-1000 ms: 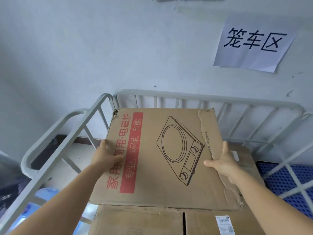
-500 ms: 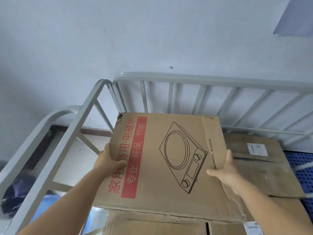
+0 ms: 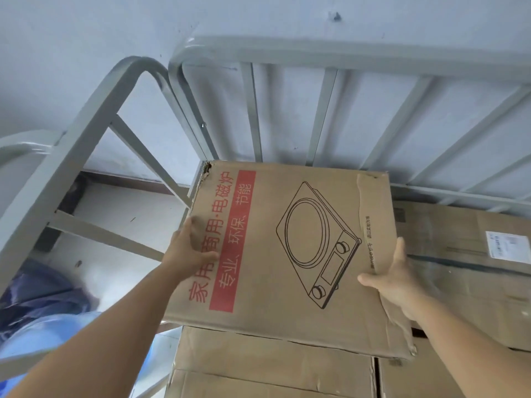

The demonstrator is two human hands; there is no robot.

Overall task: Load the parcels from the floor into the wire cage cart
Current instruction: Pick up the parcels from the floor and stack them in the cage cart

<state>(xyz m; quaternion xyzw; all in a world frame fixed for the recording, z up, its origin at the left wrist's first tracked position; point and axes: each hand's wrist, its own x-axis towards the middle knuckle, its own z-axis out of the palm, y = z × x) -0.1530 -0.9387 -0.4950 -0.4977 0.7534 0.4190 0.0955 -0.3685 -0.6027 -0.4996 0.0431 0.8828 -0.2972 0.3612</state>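
Parcel: I hold a flat cardboard box (image 3: 290, 254), printed with a cooktop drawing and a red band, tilted above the stacked cartons (image 3: 273, 366) inside the wire cage cart (image 3: 330, 53), its far edge close to the back rail.
Risk, snag: I judge that the torn far-left corner could catch on the cart's corner upright if I push further back.
Risk, slip: The right flap is creased and peeling; my grip there could tear it and drop that side.
Risk, overhang: The box's left edge lies close to the stack's left edge; set down there, it may tip toward the side rail.
Left hand (image 3: 191, 251): Arm extended, thumb on top, fingers curled round the left edge, gripping the box.
Right hand (image 3: 398, 282): Arm extended, thumb spread on the top face; the hand clasps the right edge, the other fingers hidden from me.
Neighbour: A labelled carton (image 3: 471, 268) sits to the right.
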